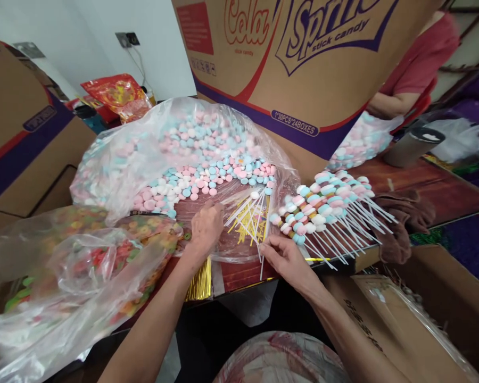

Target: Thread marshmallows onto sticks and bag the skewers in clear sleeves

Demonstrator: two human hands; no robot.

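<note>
My left hand [207, 226], its fingers curled, is over the clear plastic in front of the loose candies; whatever it may hold is hidden. My right hand [285, 255] pinches a thin white stick at the table's front edge. Between the hands lies a fanned pile of white sticks [239, 210] with yellow twist ties [249, 223]. One white candy [254, 195] shows at the top of the pile. Pink, blue and white candies [195, 181] spill from a large clear bag [143, 143]. To the right are stacked candy skewers [327, 205], their sticks pointing towards me.
An open bag of colourful gummy rings [99, 260] is at left. A big cardboard box [263, 69] stands behind. At right are a tumbler [413, 149], a brown cloth [407, 223] and a person in red [419, 69]. An open carton [451, 298] sits below the table edge.
</note>
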